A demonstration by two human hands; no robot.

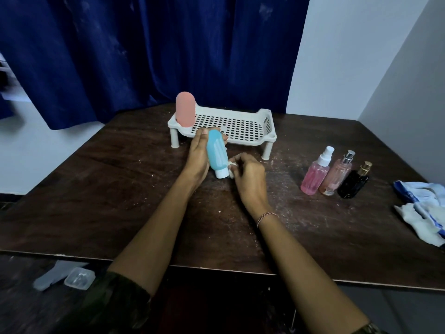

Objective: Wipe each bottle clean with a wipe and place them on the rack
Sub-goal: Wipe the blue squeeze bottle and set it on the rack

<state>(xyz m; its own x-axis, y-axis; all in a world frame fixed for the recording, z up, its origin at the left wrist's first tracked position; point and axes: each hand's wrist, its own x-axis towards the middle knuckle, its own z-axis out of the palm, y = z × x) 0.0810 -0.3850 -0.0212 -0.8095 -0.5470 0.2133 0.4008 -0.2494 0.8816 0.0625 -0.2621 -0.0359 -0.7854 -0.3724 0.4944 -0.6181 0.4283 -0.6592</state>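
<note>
My left hand (pixel 198 158) grips a light blue bottle (pixel 217 153) with a white cap, tilted with the cap down toward the table. My right hand (pixel 248 177) pinches a small white wipe (pixel 232 165) against the bottle near its cap. Just behind them stands the white perforated rack (pixel 238 127), with a pink bottle (pixel 185 112) upright at its left end. To the right stand a pink spray bottle (pixel 316 173), a pale pink perfume bottle (pixel 336 175) and a black bottle with a gold cap (pixel 354 183).
The dark wooden table (pixel 120 189) is speckled with white crumbs. A blue and white wipe pack (pixel 423 208) lies at the right edge. A clear plastic box (pixel 79 277) sits below the table's front edge at left. A blue curtain hangs behind.
</note>
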